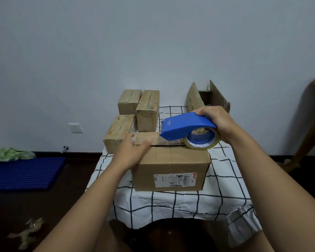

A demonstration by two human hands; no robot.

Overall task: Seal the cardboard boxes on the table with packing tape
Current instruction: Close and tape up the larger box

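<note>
A large cardboard box (169, 168) with a white shipping label stands in the middle of the table. My right hand (216, 122) grips a blue tape dispenser (182, 127) holding a roll of clear tape (202, 142) over the box's top right part. A strip of tape runs left from the dispenser along the box top. My left hand (133, 151) rests on the box's top left corner, fingers pressing the tape end down. Three taped smaller boxes (147, 110) sit behind, at the left. An open box (207, 97) with raised flaps stands at the back right.
The table wears a white cloth with a black grid (171, 206). A blue plastic mat (25, 171) and green scraps lie on the dark floor at the left. Crumpled tape lies at the bottom left. A wooden furniture leg (309, 124) stands at the right.
</note>
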